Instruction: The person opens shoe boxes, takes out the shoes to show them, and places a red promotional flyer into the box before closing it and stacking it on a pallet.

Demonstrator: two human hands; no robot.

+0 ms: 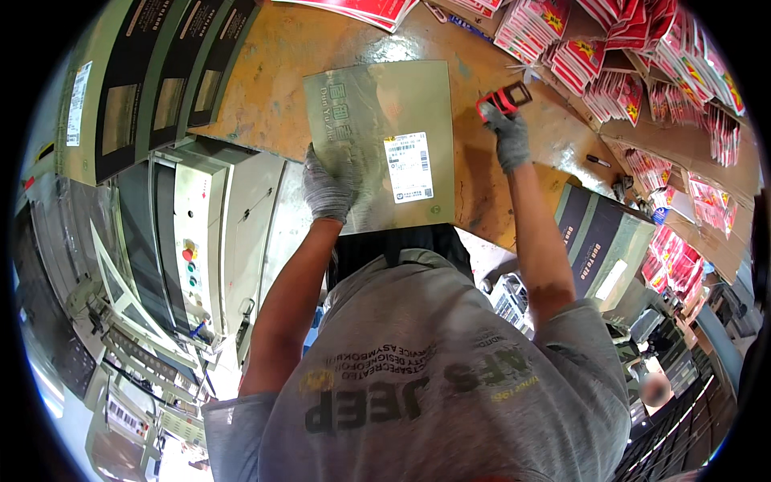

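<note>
Holding: right grip, fingers curled round a red-and-black device. Left grip against the left side of an olive carton; finger closure unclear. Carton seems to overhang the bench; slack left-hand support could let it tip off.

The box under the left hand is a glossy olive green with darker green characters, its label white with black print. Both the left hand and the right hand show grey gloves; the handheld device is red and black. The counter is orange-brown, mottled with dark scuffs. Packets are red and white with yellow starbursts; the stacked boxes pair olive green with black bands. The shirt is grey with dark and yellow lettering.
</note>
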